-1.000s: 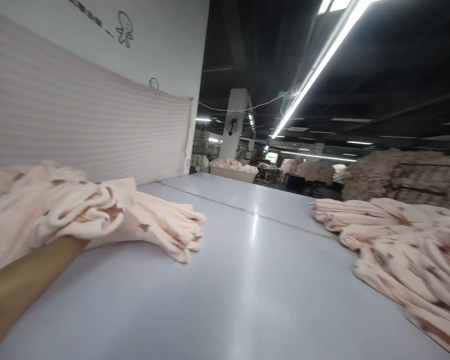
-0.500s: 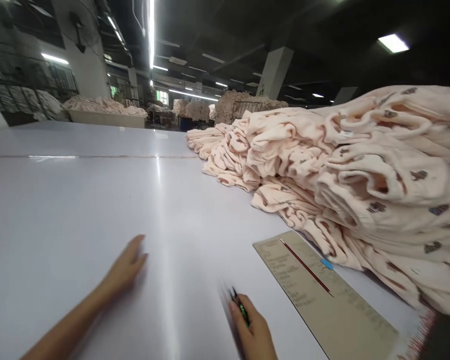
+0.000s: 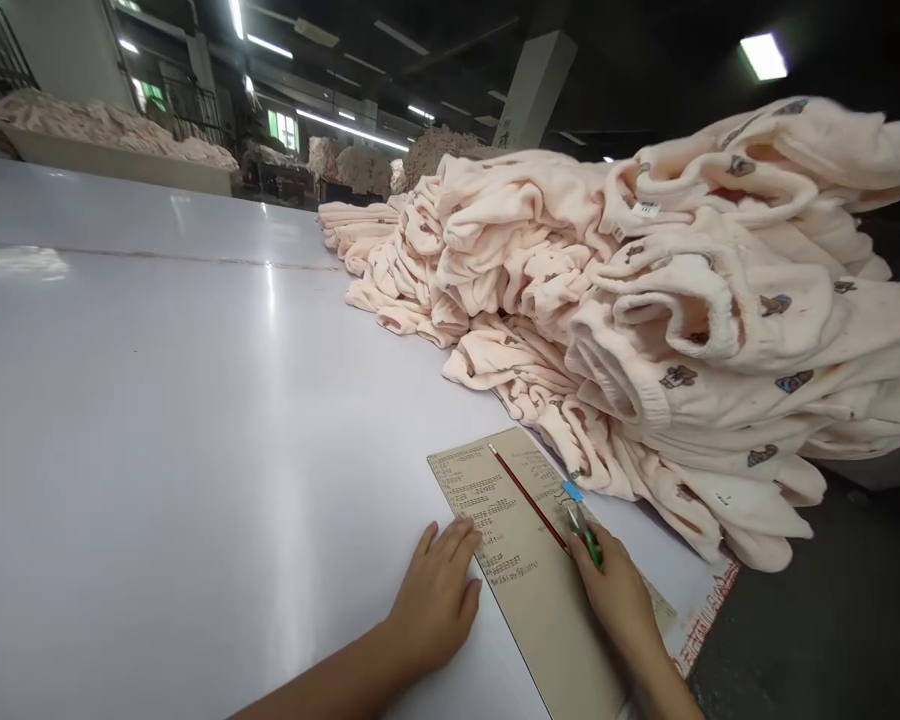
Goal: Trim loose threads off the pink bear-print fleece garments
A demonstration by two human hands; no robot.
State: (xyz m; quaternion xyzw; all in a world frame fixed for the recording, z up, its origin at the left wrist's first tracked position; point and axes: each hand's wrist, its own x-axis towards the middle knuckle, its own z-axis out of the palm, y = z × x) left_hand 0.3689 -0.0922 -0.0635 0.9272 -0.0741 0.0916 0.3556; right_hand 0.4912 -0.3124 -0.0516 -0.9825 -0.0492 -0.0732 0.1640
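My left hand (image 3: 436, 590) is open, palm down, with its fingertips at the left edge of a tan cardboard sheet (image 3: 555, 630) covered in small printed writing. Over the sheet's right half, my right hand (image 3: 616, 580) is closed around small green-handled thread snips (image 3: 585, 538), their blades pointing away from me. A red-and-black pencil (image 3: 529, 495) lies slantwise on the cardboard, its near end by my right fingertips. Just beyond the snips, a small blue tab (image 3: 571, 491) sits at the sheet's right edge.
A large heap of pale pink fleece garments (image 3: 525, 260) with small printed figures covers the right side of the white table (image 3: 157, 450). Red markings (image 3: 709, 620) run along the table's right edge. Farther back stands a bin (image 3: 120, 165) piled with similar cloth.
My view has turned right and down. The left hand has moved right from the bare tabletop to the cardboard's edge. My right hand, still holding the snips, has moved over the cardboard beside the pencil.
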